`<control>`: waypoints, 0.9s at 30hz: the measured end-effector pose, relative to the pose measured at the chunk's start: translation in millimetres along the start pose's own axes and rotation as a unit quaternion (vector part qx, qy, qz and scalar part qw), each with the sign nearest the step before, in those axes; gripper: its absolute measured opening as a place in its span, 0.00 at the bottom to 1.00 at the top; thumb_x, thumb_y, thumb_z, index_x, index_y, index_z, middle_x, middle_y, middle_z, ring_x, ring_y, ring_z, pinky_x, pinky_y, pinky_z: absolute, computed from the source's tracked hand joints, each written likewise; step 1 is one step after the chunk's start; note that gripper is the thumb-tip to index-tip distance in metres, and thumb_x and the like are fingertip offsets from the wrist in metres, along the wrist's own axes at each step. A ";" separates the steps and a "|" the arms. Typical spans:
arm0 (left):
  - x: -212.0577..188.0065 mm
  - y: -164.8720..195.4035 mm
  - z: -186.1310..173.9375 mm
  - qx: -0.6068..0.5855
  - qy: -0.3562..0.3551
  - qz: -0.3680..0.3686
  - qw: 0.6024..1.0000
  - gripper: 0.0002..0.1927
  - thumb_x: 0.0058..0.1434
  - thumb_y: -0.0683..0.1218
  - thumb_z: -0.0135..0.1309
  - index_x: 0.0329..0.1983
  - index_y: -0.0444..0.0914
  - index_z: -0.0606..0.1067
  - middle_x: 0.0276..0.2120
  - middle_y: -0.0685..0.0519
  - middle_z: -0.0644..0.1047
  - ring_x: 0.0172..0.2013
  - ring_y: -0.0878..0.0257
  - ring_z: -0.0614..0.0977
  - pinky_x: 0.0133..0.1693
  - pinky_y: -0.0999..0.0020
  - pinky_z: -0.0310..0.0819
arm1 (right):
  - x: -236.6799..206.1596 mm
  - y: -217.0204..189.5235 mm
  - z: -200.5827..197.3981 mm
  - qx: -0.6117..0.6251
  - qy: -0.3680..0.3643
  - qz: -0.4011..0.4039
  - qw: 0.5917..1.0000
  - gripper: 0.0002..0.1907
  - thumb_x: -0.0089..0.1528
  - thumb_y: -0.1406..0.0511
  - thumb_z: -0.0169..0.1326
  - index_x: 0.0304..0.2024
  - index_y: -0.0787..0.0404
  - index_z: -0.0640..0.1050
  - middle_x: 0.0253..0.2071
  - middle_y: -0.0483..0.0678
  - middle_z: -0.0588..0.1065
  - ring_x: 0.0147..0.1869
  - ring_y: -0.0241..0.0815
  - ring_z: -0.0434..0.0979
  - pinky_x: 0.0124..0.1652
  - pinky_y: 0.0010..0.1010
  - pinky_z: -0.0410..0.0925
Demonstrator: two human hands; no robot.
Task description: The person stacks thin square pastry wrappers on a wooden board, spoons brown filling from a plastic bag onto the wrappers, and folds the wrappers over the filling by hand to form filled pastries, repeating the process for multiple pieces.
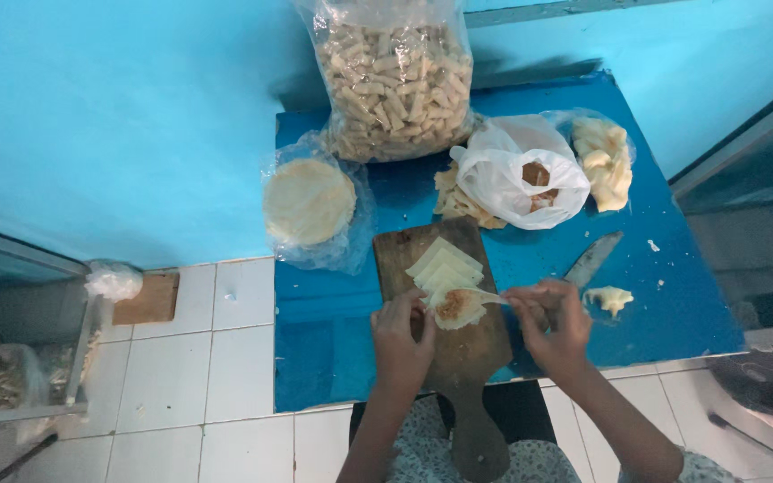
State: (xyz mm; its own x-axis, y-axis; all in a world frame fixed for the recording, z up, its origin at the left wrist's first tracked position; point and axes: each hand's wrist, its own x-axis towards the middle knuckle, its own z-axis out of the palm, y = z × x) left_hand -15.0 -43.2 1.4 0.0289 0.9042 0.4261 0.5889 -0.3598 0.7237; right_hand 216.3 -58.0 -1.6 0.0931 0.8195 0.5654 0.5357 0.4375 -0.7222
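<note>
While both hands' fingers pinch the filled wrapper [458,307], the filling is seemingly brown, half hidden.

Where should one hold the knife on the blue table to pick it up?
Grip the knife at its lower-left end, beside the right hand. It lies flat and slanted, its blade pointing up-right. That end is partly hidden, so the handle is only presumed there.

Two hands [402,338] [550,326], one cutting board [458,358], one knife [590,260], four plastic bags [395,76]

one head camera looks steeply down, fairly near, onto the blue table [673,295]
</note>
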 end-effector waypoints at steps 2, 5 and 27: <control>-0.2 0.3 0.0 -0.004 -0.001 -0.001 1.000 0.15 0.58 0.40 0.61 0.49 0.39 0.76 0.33 0.54 0.78 0.38 0.58 0.80 0.49 0.56 0.66 | -6.2 1.4 -0.1 -0.049 -0.015 -0.101 0.994 0.19 0.63 0.75 0.59 0.50 0.62 0.63 0.45 0.54 0.82 0.47 0.44 0.85 0.40 0.28 0.76; -0.1 0.9 -0.8 -0.008 -0.001 0.001 1.000 0.16 0.58 0.39 0.61 0.50 0.39 0.76 0.34 0.54 0.79 0.38 0.59 0.80 0.49 0.57 0.66 | -13.0 4.9 -2.3 -0.066 -0.072 -0.197 0.976 0.17 0.61 0.76 0.57 0.47 0.60 0.64 0.49 0.55 0.81 0.49 0.49 0.84 0.41 0.30 0.76; 1.2 0.8 -0.6 -0.011 0.000 0.004 1.000 0.16 0.59 0.40 0.61 0.50 0.39 0.75 0.34 0.54 0.79 0.38 0.59 0.80 0.48 0.57 0.66 | -10.5 11.8 -10.0 -0.077 -0.171 -0.316 0.930 0.11 0.59 0.74 0.57 0.43 0.68 0.72 0.56 0.64 0.76 0.52 0.55 0.80 0.43 0.42 0.75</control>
State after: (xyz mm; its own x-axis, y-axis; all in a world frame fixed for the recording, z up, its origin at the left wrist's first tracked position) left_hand -15.0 -42.6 2.7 0.0342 0.9011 0.4323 0.5700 -0.3729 0.7322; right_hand 230.0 -65.2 -12.1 -0.5391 0.4987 0.6787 0.5090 0.8350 -0.2093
